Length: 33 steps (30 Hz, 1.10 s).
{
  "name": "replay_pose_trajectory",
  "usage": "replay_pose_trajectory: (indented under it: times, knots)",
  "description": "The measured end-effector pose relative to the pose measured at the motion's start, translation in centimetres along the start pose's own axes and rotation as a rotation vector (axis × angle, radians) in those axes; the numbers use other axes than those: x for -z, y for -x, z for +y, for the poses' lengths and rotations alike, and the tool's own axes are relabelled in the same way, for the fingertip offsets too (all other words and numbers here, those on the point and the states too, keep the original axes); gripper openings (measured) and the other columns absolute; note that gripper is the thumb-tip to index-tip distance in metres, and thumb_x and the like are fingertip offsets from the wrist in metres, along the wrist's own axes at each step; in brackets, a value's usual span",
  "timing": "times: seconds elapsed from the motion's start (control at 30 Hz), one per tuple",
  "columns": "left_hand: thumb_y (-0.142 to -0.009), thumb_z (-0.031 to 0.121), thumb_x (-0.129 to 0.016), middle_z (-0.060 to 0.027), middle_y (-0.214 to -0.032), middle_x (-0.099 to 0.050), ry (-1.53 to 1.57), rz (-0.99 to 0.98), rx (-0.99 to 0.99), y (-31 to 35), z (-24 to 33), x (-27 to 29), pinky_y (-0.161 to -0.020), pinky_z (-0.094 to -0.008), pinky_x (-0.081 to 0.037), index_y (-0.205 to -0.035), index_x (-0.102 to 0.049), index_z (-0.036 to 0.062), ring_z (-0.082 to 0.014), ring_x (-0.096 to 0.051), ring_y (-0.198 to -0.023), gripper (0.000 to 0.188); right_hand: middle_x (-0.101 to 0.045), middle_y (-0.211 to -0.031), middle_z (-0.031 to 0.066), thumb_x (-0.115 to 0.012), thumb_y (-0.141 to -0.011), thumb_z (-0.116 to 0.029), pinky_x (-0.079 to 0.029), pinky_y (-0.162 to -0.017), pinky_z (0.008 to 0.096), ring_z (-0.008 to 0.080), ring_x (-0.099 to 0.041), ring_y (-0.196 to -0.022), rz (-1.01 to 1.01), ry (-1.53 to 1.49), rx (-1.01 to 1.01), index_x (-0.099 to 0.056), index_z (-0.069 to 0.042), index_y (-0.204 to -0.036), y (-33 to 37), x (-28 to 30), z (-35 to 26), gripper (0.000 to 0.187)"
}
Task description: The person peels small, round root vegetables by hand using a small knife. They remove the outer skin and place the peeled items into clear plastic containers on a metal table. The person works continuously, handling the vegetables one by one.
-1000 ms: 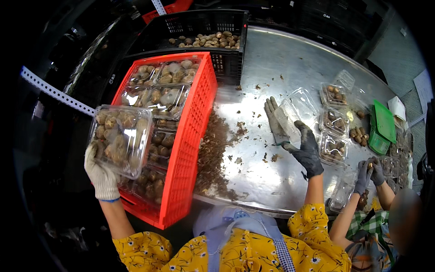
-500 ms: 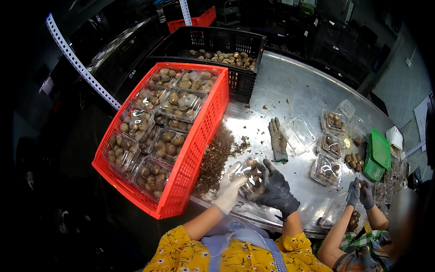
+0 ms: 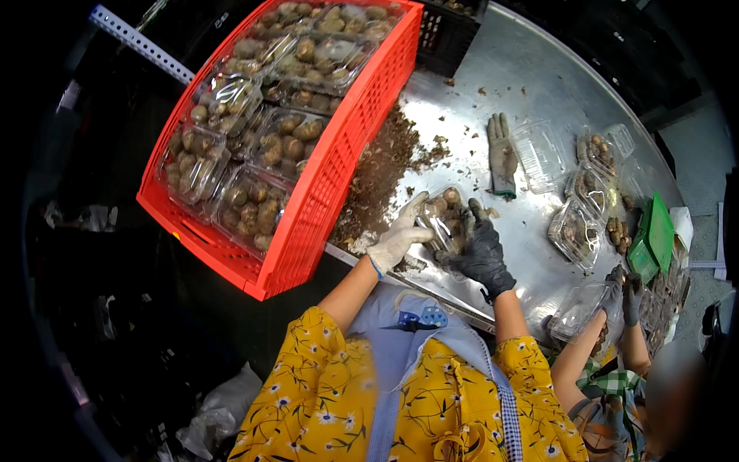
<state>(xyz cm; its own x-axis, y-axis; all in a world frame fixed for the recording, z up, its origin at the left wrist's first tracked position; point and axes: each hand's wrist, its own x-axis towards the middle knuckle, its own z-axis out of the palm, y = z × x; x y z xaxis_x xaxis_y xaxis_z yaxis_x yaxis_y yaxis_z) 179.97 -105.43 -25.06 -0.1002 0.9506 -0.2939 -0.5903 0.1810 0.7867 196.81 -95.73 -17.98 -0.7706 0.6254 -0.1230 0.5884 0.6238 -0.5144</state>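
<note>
A clear plastic clamshell box of small brown taros is between my hands, over the near edge of the metal table. My left hand, in a white glove, grips the box's left side. From the right, my right hand, in a black glove, is closed around the other side, with its fingertips by the far corner. Left of them stands a red crate packed with similar filled boxes. Beyond my right hand, a loose grey glove lies flat beside an empty clear box.
Brown peel scraps litter the metal table beside the crate. At right are filled clamshells, loose taros and a green basket. A co-worker's gloved hands are near another clear box.
The view has tilted downward, so the crate and table sit higher in the picture and the black crate is mostly cut off. Both my hands still hold the box, now turned slightly.
</note>
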Motion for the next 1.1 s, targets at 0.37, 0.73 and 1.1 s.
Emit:
replay_pose_trajectory:
  times: [0.37,0.73,1.1]
  knots:
    - [-0.067,-0.003,-0.065,-0.0144,-0.136,-0.036,-0.755,0.028,-0.074,1.0,-1.5,1.1,-0.095,-0.0312,-0.041,-0.145,0.009,0.0108,-0.0217,-0.043,-0.119,0.109,-0.036,-0.136,0.0242,-0.081,-0.055,-0.034,-0.037,-0.101,0.0417,0.0392,-0.043,-0.12,0.022,0.02,0.057,-0.043,-0.006,-0.13,0.0,-0.6,-0.1,0.089]
    - [-0.054,0.024,-0.076,-0.0239,-0.143,-0.013,-0.288,-0.093,-0.073,0.4,-4.0,2.4,-0.112,-0.0358,-0.011,-0.144,-0.002,0.0036,-0.0352,-0.011,-0.136,0.118,-0.046,-0.127,0.0182,-0.082,-0.053,-0.034,-0.037,-0.1,0.0371,0.0336,-0.048,-0.114,0.138,-0.003,0.071,-0.04,0.002,-0.128,0.8,-1.6,-1.0,0.093]
    - [-0.061,0.01,-0.067,-0.0184,-0.14,-0.025,-0.415,0.061,-0.059,0.8,-2.9,0.9,-0.104,-0.0343,-0.026,-0.143,-0.001,0.0089,-0.0293,-0.027,-0.128,0.106,-0.046,-0.127,0.0187,-0.081,-0.057,-0.03,-0.036,-0.101,0.0358,0.0311,-0.046,-0.118,0.106,-0.076,0.09,-0.027,0.0,-0.136,0.8,-1.9,-0.1,0.1]
